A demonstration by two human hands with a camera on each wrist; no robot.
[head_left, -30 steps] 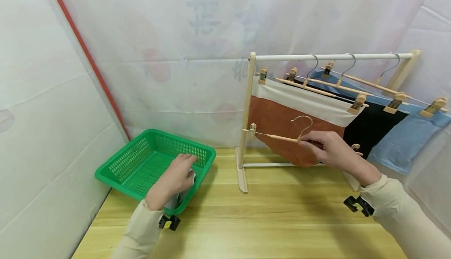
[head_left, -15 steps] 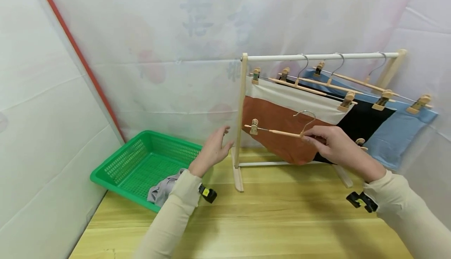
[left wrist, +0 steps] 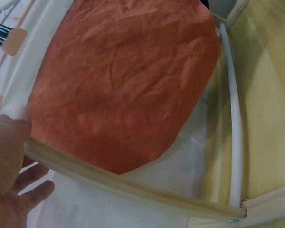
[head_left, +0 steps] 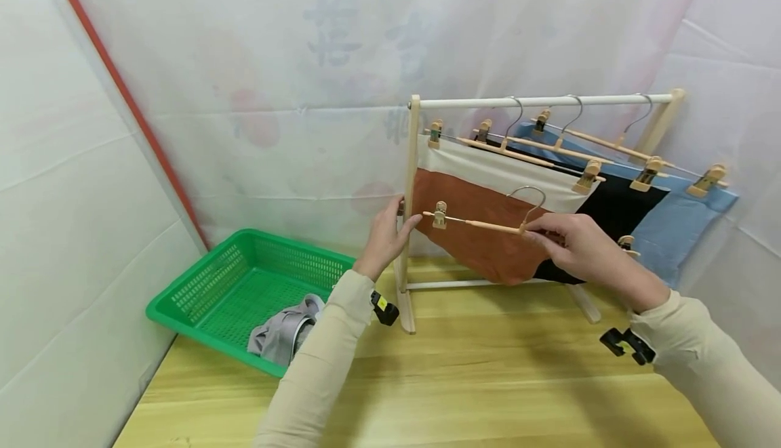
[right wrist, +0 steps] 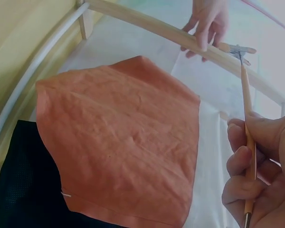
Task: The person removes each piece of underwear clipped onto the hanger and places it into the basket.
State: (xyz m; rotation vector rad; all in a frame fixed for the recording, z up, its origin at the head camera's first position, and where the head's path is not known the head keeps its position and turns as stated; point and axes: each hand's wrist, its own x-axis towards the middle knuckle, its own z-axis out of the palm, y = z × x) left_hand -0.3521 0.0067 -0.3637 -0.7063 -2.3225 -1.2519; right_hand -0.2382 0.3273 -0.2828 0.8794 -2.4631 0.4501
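Observation:
In the head view my right hand (head_left: 576, 245) pinches the middle of a wooden clip hanger (head_left: 493, 226), its metal hook pointing up. No garment hangs from this hanger's clips. My left hand (head_left: 383, 234) is at the left post (head_left: 411, 156) of a small clothes rack, thumb in front and other fingers behind. In the left wrist view those fingers (left wrist: 40, 192) stay loosely extended past the post. Behind the held hanger a brown cloth with a white band (head_left: 476, 214) hangs from another clip hanger on the rack.
A black garment (head_left: 628, 207) and a light blue garment (head_left: 683, 224) hang farther right on the rack's rail (head_left: 464, 104). To the left, a green basket (head_left: 201, 331) holds a crumpled grey garment (head_left: 283, 329). White sheeting surrounds the wooden table (head_left: 488, 380).
My left hand has moved from above the basket rightward to the rack's left post, uncovering the grey garment. The right hand keeps hold of the hanger, almost in place. The view has shifted slightly right.

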